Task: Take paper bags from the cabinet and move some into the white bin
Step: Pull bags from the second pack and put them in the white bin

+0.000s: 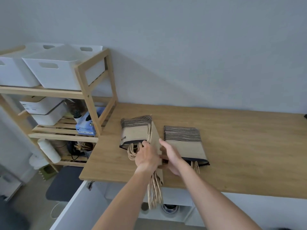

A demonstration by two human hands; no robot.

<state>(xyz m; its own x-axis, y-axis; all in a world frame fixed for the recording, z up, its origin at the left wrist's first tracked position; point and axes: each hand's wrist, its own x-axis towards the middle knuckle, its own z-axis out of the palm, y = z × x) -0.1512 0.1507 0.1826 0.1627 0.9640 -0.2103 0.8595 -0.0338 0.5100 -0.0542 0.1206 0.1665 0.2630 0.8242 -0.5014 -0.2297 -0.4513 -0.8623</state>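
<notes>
A bundle of brown paper bags stands on edge between my hands, its twine handles hanging over the wooden tabletop's front edge. My left hand grips the bundle from the left. My right hand holds it from the right. Two flat stacks of striped brown bags lie on the tabletop: one left of the bundle, one right of it. White bins sit on the top of the wooden shelf unit at left.
The wooden shelf unit holds white boxes, a blue box and paper rolls. An open white cabinet door hangs below the tabletop's left end. Jars show inside the cabinet.
</notes>
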